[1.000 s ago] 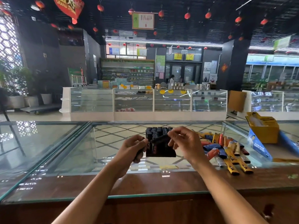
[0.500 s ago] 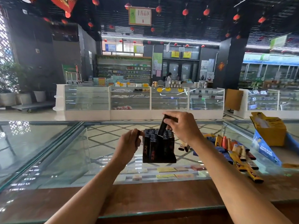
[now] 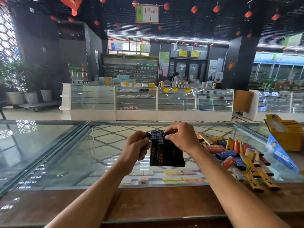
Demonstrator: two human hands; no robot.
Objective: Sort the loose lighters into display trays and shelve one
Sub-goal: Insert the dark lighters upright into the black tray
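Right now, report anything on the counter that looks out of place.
The loose lighters lie in a jumbled heap on the counter, right of the tray, pointing every way. The tray itself stands straight, rows neat.

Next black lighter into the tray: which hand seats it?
Right hand, likely: its fingers pinch a lighter at the top of the tray. Left hand grips spare lighters beside it, serving as supply.

1. Black rectangular display tray of upright lighters (image 3: 166, 153) stands mid-counter on the clear glass counter top (image 3: 65, 153).
2. Left hand (image 3: 134, 149), just left of the tray, grips a dark plastic lighter (image 3: 146, 140).
3. Right hand (image 3: 181, 137) sits over the tray's rear right, pinching one seated lighter (image 3: 166, 134).
4. Heap of loose multicoloured lighters (image 3: 238, 156) lies on the glass, right of the tray.
5. Yellow cardboard box (image 3: 287, 137) stands behind the heap, far right.
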